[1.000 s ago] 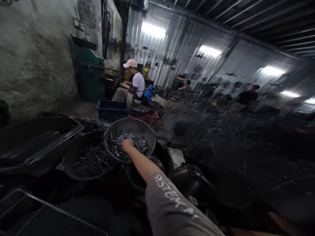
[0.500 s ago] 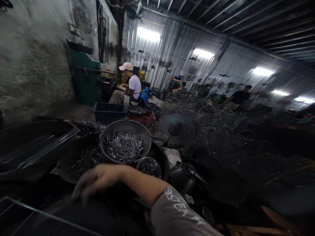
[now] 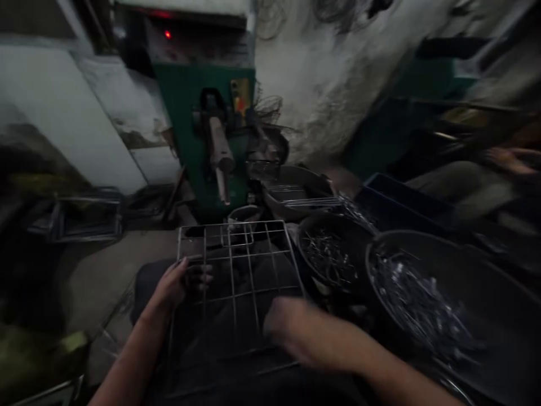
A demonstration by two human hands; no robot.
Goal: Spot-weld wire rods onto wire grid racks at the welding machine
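Observation:
A rectangular wire grid rack (image 3: 232, 296) lies over my lap, its far edge toward the green machine. My left hand (image 3: 180, 282) is closed around its left side wire, with the fingers curled beneath the grid. Over the right part of the rack is my right hand (image 3: 291, 327), smeared by motion; its fingers are hidden or blurred, so I cannot tell what they hold. A small wire loop (image 3: 236, 235) shows at the rack's far edge.
A green machine (image 3: 203, 146) with protruding arms stands ahead. On the right are a basin of short metal pieces (image 3: 329, 254), a larger bowl of metal pieces (image 3: 422, 304) and a blue crate (image 3: 401, 197). Wire frames (image 3: 88, 217) lie left. Another person's hand (image 3: 511, 160) shows far right.
The view has swung left from the workshop to the green machine. My right hand has moved from beside the basins to above the rack, and my left hand has come into view.

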